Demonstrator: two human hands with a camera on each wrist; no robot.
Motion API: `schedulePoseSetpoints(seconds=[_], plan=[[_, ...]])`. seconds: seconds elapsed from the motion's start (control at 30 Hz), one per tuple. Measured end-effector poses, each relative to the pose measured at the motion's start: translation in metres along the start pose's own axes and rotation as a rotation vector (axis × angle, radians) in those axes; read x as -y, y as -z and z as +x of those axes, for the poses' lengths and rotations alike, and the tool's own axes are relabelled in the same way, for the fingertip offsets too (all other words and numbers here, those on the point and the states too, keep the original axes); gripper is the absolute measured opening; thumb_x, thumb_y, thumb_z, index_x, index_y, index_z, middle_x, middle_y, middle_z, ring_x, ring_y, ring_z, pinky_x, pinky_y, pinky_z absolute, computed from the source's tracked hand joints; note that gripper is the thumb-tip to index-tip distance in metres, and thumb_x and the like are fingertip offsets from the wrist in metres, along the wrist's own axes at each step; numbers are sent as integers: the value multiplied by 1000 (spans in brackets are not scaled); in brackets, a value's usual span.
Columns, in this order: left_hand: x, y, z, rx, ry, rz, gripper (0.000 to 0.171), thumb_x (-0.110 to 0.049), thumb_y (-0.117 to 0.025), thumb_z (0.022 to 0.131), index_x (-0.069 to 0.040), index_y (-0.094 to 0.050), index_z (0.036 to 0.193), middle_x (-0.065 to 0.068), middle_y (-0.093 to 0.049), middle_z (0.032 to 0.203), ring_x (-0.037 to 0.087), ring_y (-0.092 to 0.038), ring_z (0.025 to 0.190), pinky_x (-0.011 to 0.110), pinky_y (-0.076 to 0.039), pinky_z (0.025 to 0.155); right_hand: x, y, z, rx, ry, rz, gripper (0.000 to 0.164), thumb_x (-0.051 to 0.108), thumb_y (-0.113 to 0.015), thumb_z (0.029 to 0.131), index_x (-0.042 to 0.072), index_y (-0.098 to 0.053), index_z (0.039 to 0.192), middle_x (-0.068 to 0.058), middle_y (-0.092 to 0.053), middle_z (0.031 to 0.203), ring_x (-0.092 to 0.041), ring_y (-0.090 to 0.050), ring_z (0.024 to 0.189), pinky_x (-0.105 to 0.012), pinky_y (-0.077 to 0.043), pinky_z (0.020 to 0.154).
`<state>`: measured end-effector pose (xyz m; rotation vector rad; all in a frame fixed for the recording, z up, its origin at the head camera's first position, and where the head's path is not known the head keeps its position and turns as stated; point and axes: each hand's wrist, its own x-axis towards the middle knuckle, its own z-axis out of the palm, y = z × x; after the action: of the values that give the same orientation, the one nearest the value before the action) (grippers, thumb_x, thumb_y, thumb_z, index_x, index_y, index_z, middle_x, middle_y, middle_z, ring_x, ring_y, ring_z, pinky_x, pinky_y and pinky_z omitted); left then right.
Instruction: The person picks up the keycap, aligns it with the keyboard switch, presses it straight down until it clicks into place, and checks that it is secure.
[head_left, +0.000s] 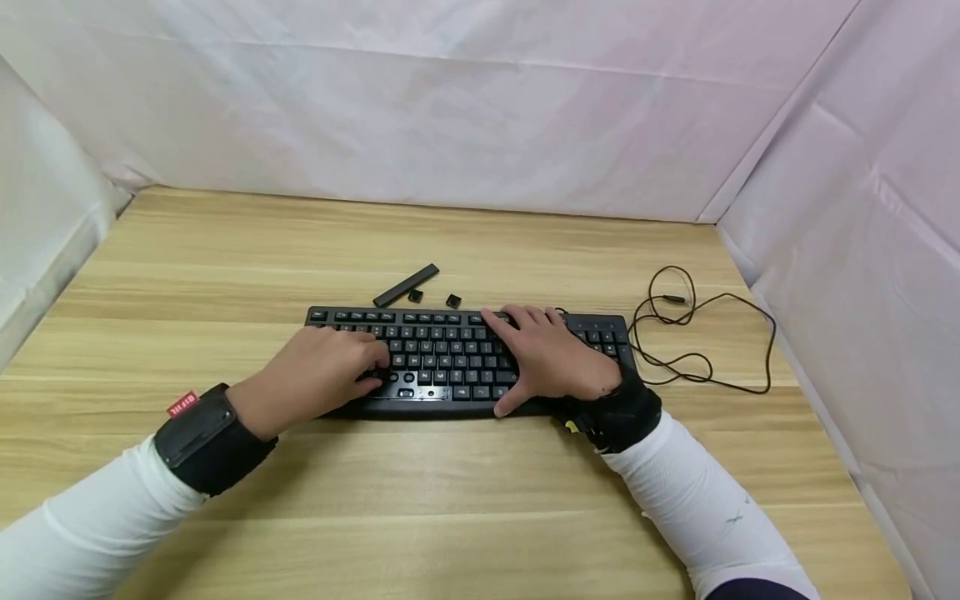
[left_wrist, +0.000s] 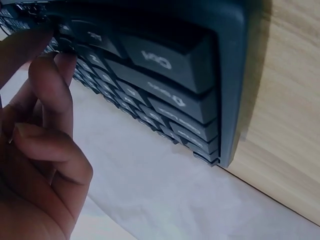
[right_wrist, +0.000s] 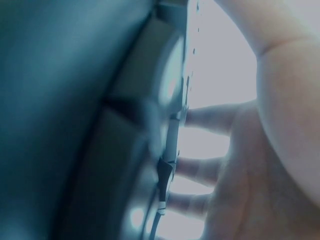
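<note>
A black keyboard (head_left: 450, 408) lies on the wooden table. At its left part is my left hand (head_left: 322, 371), thumb and forefinger pinching a keycap in the lower rows, beside bare key sockets. In the left wrist view the fingertips meet the keys, the other fingers of that hand (left_wrist: 50, 150) are curled, and the keycap is mostly hidden. My right hand (head_left: 558, 358) rests spread across the keyboard's right part, thumb by the front edge and fingers toward the back edge. The right wrist view shows that hand (right_wrist: 250, 165) with its fingers extended beside the blurred keyboard (right_wrist: 100, 125).
Behind the keyboard lie a loose space bar (head_left: 406, 286), a loose keycap (head_left: 416, 296) and another keycap (head_left: 453, 301). A black cable (head_left: 693, 375) with its plug (head_left: 673, 299) loops on the right. White cloth (head_left: 420, 125) walls the table's back and sides.
</note>
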<state>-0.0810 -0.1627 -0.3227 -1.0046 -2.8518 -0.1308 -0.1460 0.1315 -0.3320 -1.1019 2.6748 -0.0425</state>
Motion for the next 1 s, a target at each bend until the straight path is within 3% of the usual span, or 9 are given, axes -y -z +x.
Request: schedulePoseSetpoints(seconds=[0.27,0.63,1.0], plan=[[-2,1,-2,-20,-16,1,9,-20,-79,73,-18,-71,73,-2,-64,73,12,-58,59,33,-52,49,1,0,0,-10,10,5,129,73,-72,53,14,-14,152,-20,-27,148,-35,-25,130,-60,-23,104],[-5,-1,-3,-64,-47,-6,9,-15,-79,72,-17,-71,69,-4,-53,63,9,-52,52,31,-49,44,0,0,-1,-11,13,11,130,73,-72,53,14,-13,152,-20,-28,148,-35,-24,131,-62,-22,104],[-6,-3,-2,-57,-15,-26,4,-12,-79,73,-14,-75,72,-4,-56,61,6,-50,51,28,-49,45,-1,1,1,-7,10,12,130,73,-72,52,14,-12,152,-21,-26,148,-35,-23,131,-62,-21,105]])
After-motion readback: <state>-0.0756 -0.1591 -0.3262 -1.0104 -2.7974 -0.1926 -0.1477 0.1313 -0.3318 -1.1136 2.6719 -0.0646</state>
